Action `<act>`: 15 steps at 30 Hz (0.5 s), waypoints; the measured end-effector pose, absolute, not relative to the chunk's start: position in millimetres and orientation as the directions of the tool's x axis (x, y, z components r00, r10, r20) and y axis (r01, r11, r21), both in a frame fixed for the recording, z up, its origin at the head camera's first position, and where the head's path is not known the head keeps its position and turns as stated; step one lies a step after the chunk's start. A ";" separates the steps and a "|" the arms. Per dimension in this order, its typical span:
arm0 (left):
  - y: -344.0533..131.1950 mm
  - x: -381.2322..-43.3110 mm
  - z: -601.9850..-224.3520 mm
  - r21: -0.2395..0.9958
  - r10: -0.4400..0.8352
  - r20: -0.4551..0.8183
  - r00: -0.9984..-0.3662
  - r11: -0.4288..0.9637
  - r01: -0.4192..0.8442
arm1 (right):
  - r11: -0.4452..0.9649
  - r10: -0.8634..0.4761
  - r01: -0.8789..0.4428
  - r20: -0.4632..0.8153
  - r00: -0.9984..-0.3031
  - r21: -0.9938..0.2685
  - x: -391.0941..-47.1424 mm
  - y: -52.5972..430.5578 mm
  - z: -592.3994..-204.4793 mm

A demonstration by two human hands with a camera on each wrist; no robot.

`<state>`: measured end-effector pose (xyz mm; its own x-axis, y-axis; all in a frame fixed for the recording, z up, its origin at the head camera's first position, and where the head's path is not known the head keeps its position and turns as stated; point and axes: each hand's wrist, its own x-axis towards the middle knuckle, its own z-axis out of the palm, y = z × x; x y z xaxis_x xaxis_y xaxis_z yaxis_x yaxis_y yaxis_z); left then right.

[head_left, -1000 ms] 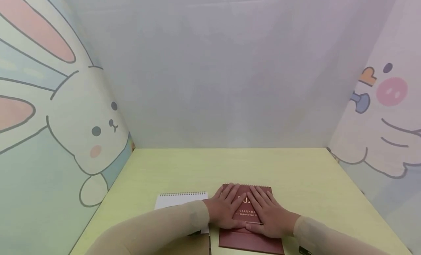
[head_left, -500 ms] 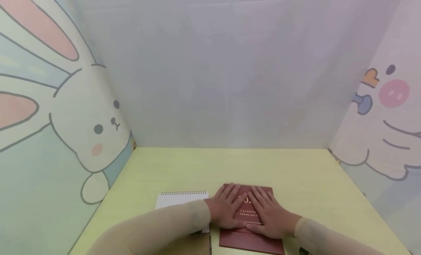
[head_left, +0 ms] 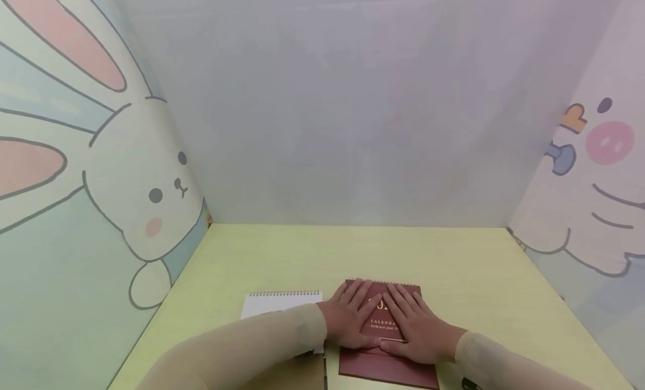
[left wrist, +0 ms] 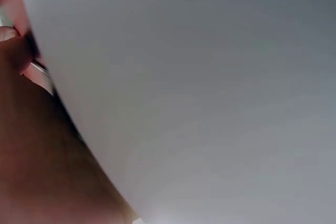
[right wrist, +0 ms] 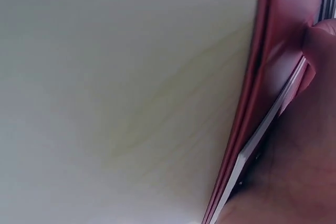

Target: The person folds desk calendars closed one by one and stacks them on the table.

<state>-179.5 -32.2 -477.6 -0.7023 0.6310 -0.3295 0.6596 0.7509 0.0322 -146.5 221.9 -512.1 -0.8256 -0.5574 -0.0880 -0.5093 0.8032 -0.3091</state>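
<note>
A dark red spiral-bound desk calendar [head_left: 388, 365] with gold lettering lies flat on the table, its coil along the far edge. My left hand [head_left: 349, 323] rests palm down on its left half, fingers straight and spread. On the right half lies my right hand [head_left: 422, 329], also flat with extended fingers. The two thumbs meet near the lower middle of the cover. In the right wrist view, the red calendar's edge [right wrist: 247, 103] and its pale page stack show beside the right hand [right wrist: 299, 150]. A blurred white surface fills most of the left wrist view beside the left hand [left wrist: 47, 156].
Left of the red calendar lies a white spiral-bound pad [head_left: 272, 304], partly covered by the left sleeve [head_left: 242, 345]. A brown panel [head_left: 297, 376] sits at its near side. The pale yellow table [head_left: 353, 250] is bounded by a grey back wall [head_left: 342, 116] and cartoon-printed side walls.
The head view has shifted slightly, so everything appears a little further right. Both hands stay in the same place on the red calendar.
</note>
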 end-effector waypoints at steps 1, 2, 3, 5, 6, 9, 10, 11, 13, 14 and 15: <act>-31.6 -179.9 -477.3 0.024 0.633 -0.326 -0.702 0.748 0.663 | 0.803 -0.557 -0.506 -0.092 -0.825 -0.316 -146.8 222.3 -511.6; -31.2 -180.2 -477.4 0.017 0.635 -0.323 -0.702 0.745 0.667 | 0.804 -0.554 -0.500 -0.099 -0.827 -0.322 -147.5 223.2 -511.6; -30.9 -180.6 -477.8 0.007 0.640 -0.318 -0.699 0.739 0.673 | 0.802 -0.556 -0.502 -0.098 -0.825 -0.325 -148.2 224.4 -511.7; -30.8 -181.5 -478.1 0.015 0.653 -0.305 -0.693 0.731 0.682 | 0.798 -0.550 -0.491 -0.088 -0.831 -0.348 -149.4 228.6 -512.0; -31.2 -181.9 -477.7 0.035 0.659 -0.301 -0.690 0.730 0.682 | 0.800 -0.542 -0.485 -0.078 -0.837 -0.354 -149.9 231.5 -512.8; -34.2 -183.6 -475.2 0.101 0.664 -0.269 -0.697 0.739 0.666 | 0.804 -0.519 -0.485 -0.008 -0.855 -0.344 -150.9 239.9 -512.5; -36.0 -184.1 -473.4 0.130 0.662 -0.253 -0.706 0.746 0.653 | 0.812 -0.500 -0.475 0.016 -0.866 -0.338 -151.0 242.4 -512.2; -38.2 -184.6 -471.7 0.153 0.657 -0.232 -0.717 0.753 0.640 | 0.824 -0.479 -0.466 0.042 -0.877 -0.323 -150.7 244.6 -511.6; -42.9 -185.7 -469.4 0.167 0.645 -0.174 -0.744 0.764 0.624 | 0.850 -0.430 -0.440 0.102 -0.897 -0.289 -149.5 247.4 -510.6; -45.1 -186.4 -468.0 0.155 0.642 -0.139 -0.754 0.766 0.624 | 0.869 -0.392 -0.410 0.120 -0.912 -0.277 -149.1 248.5 -510.5; -47.2 -187.5 -467.4 0.134 0.642 -0.099 -0.761 0.766 0.629 | 0.888 -0.354 -0.378 0.135 -0.926 -0.262 -148.6 249.5 -510.8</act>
<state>-187.5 -47.2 -467.4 -0.7606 0.6416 -0.0992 0.6287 0.7661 0.1336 -148.6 249.5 -510.8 -0.9255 -0.3537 0.1353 -0.3777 0.8880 -0.2622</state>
